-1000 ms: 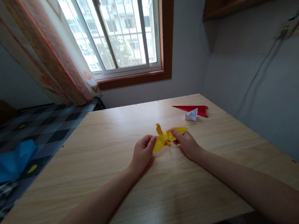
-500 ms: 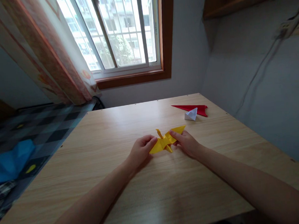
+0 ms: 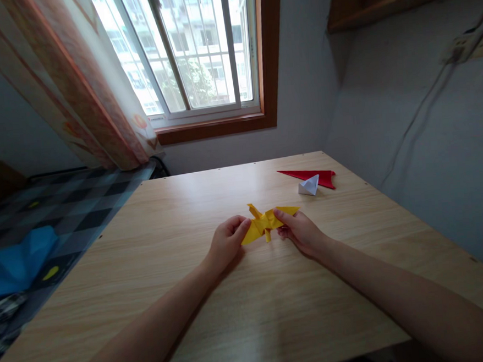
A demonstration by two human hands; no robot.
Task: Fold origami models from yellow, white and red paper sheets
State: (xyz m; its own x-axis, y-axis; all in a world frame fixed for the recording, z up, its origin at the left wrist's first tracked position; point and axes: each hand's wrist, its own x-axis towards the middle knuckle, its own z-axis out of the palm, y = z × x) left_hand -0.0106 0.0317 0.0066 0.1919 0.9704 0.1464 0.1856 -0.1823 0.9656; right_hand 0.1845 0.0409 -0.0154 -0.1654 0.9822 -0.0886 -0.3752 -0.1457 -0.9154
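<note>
At desk centre: yellow paper crane (image 3: pixel 266 224), held just above the desk (image 3: pixel 251 312) surface, one wing in each hand. Left hand (image 3: pixel 226 244) fingers pinched shut on the left wing tip; right hand (image 3: pixel 301 232) fingers clamped on the right wing near its tip. Crane looks essentially folded: neck or tail point sticking up at the back, body creased in the middle, both wings spread out sideways. Judging by that, folding is mostly done; what's left looks like shaping only, pulling the wings to puff the body. Can't tell if the head fold is made, too small. Further out, far right of desk: a small white folded paper (image 3: pixel 309 185) touching a flat red folded paper (image 3: pixel 311 175). Window (image 3: pixel 191 46) and curtain (image 3: pixel 90 87) behind; bed (image 3: pixel 42 228) with checked cover on the left.
</note>
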